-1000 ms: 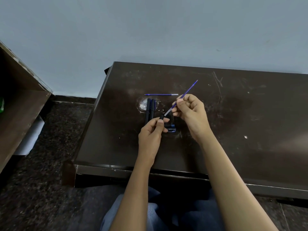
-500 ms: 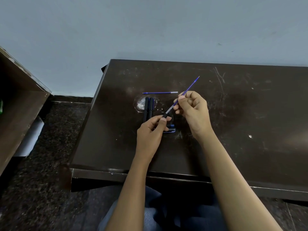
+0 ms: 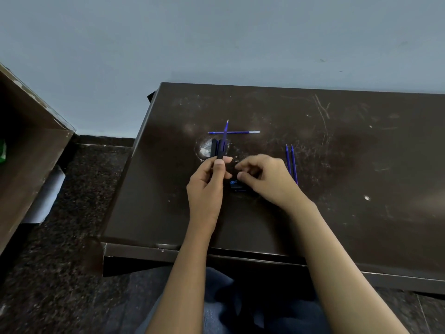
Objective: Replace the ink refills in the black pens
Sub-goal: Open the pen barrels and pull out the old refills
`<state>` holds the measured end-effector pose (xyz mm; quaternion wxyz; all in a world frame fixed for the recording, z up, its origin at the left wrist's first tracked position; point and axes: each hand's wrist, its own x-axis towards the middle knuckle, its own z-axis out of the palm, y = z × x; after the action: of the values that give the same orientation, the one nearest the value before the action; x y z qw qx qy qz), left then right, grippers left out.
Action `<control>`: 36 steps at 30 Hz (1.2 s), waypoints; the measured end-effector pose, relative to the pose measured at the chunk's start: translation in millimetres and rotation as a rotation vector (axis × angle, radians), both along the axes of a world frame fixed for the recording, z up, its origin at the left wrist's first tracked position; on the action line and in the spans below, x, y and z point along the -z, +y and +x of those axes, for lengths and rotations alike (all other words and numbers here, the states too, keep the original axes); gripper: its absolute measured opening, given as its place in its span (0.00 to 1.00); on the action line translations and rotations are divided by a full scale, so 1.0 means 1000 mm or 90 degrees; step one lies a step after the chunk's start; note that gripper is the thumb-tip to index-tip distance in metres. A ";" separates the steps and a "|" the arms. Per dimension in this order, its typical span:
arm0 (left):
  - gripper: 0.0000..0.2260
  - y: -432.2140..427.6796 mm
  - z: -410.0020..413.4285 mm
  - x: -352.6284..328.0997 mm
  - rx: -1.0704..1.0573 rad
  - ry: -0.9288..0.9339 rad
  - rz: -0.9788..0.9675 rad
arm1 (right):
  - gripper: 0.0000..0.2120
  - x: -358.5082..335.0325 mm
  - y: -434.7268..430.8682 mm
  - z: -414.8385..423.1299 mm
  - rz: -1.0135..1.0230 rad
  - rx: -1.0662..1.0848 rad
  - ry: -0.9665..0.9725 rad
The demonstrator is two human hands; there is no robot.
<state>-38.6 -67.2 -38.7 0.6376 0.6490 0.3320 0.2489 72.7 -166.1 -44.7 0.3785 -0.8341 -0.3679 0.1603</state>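
Note:
My left hand (image 3: 207,186) holds a black pen barrel (image 3: 221,155) upright, with a blue refill (image 3: 225,132) sticking out of its top. My right hand (image 3: 265,180) hovers low over the table, its fingers curled and slightly apart above a small dark pen part (image 3: 237,185) with a blue glint; it holds nothing that I can see. More black pens (image 3: 213,148) lie side by side behind my left hand. One blue refill (image 3: 233,132) lies crosswise beyond them. Two blue refills (image 3: 291,161) lie parallel just right of my right hand.
The work sits on a dark, scratched table (image 3: 349,165) set against a pale wall. A brown cabinet (image 3: 29,145) stands at the left, over a speckled dark floor (image 3: 72,213). My knees show below the table's front edge.
My right hand let go of the blue refill and dropped toward the table. The refill now stands upright in the barrel in my left hand. Two refills came into view at the right.

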 end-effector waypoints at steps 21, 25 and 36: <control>0.13 -0.003 0.003 -0.006 0.020 -0.022 0.031 | 0.07 0.009 0.004 0.002 -0.044 -0.050 -0.087; 0.12 0.000 0.002 -0.004 0.016 -0.016 0.048 | 0.11 0.008 0.001 0.010 -0.020 -0.073 -0.086; 0.12 0.001 0.002 -0.005 0.019 -0.015 0.042 | 0.09 0.012 -0.004 0.018 -0.028 -0.077 -0.077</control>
<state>-36.4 -66.2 -33.8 0.6231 0.6717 0.3068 0.2579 90.8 -169.8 -57.1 0.3268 -0.8266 -0.4362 0.1402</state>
